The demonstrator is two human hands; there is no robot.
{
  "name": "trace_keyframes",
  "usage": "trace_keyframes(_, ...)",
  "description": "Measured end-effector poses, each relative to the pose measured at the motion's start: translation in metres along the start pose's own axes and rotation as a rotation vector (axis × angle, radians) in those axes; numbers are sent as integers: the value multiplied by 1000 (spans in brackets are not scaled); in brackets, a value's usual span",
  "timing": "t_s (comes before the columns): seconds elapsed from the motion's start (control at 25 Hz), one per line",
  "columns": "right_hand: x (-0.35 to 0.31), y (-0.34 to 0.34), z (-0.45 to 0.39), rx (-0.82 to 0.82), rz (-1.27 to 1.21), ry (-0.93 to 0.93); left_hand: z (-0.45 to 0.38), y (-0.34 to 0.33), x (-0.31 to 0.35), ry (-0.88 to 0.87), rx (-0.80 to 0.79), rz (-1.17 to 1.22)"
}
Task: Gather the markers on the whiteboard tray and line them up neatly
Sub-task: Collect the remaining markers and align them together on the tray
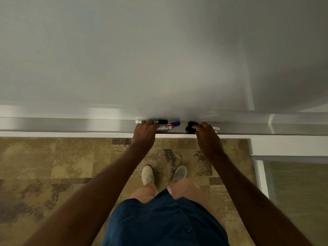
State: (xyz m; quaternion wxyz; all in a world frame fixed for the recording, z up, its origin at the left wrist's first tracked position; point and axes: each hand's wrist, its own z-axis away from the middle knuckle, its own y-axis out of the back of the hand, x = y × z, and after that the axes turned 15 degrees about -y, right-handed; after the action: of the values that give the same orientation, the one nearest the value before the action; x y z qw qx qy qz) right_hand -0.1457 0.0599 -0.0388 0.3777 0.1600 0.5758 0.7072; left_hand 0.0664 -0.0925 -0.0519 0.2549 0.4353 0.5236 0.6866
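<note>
**Markers Bunched at Mid-Tray, a Hand on Each Side**

Along the metal tray [71, 125] under the whiteboard [159, 50] lie the markers: a black-capped marker [160, 121] against the board, a blue-capped marker [173, 123] in front of it, and a red-capped marker [166, 128] nearest the tray's front edge. Just right of them sit two black caps [191, 126] of markers whose white ends [216, 128] poke out beyond the right hand [205, 134]. That hand curls over these markers, grasping them. Covering the left ends of the other three, the left hand [145, 133] has fingers bent onto them; whether it truly grips cannot be told. Below are patterned carpet [53, 166] and two pale shoes [148, 174].
</note>
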Motion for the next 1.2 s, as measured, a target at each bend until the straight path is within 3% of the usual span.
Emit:
trace_keyframes(0.32,-9,-6,-1,78,-141,-36,-1,3,-2,26,10,26)
trace_keyframes(0.56,-66,-21,-3,46,-158,145,39,21,-28,166,105,81)
trace_keyframes(0.68,-96,-33,-8,58,-31,241,62,28,-43,193,134,104)
trace_keyframes(0.8,-106,-42,-9,47,54,169,72,33,-54,197,148,97)
trace_keyframes(0.96,-96,-32,-5,79,-21,119,64,34,-54,164,148,70)
trace_keyframes(1.04,-77,-21,1,78,-161,85,56,33,-51,142,135,61)
trace_keyframes(1.12,-52,-2,8,8,-535,-73,48,32,-45,119,125,56)
trace_keyframes(1.2,-25,21,13,60,-864,-227,40,29,-38,90,113,53)
